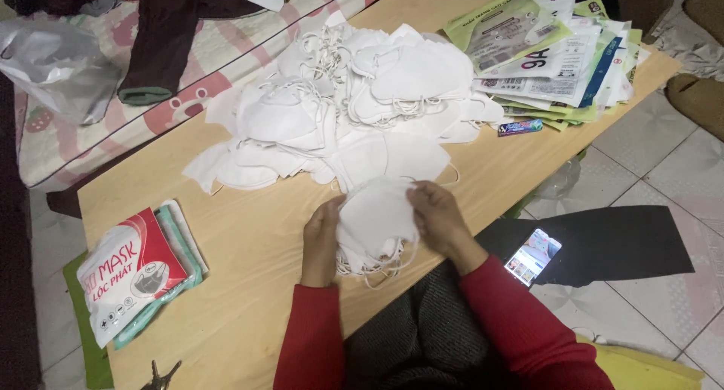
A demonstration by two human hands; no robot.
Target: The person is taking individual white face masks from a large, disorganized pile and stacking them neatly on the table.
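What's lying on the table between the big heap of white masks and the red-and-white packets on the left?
Nothing: in the head view, only bare wooden table separates the mask heap from the packets.

Your two hands hold a small stack of white masks.

Your left hand [322, 239] grips one side of the stack [375, 222] and your right hand [437, 218] grips the other, at the near edge of the wooden table [256, 239]. Just behind lies a big pile of white masks [354, 96]. Flat empty packets [554, 54] sit far right. Filled packets [136, 273] lie at the left. A phone [532, 256] glows beside your right arm.
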